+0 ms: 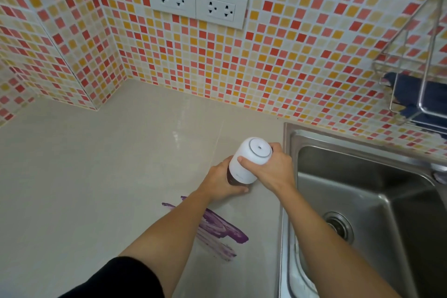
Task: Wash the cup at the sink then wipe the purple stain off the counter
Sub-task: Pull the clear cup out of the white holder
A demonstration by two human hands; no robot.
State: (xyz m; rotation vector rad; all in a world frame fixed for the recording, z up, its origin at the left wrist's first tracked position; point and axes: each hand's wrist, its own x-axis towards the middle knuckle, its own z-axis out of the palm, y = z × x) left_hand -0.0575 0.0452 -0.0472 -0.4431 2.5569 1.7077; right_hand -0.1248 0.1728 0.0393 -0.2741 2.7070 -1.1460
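A cup [244,164] with a white lid and a dark lower body stands on the beige counter [96,176], just left of the steel sink [362,201]. My left hand [221,182] wraps the dark lower part near its base. My right hand [271,169] grips the white lid from the right, thumb across its side. A purple stain [217,227] is smeared on the counter in front of the cup, partly hidden under my left forearm.
Mosaic tiled walls meet at a corner behind the counter, with two white sockets [197,1] above. A wire rack [416,89] holding a dark blue cloth [408,97] hangs on the wall above the sink. The sink drain [338,225] is visible.
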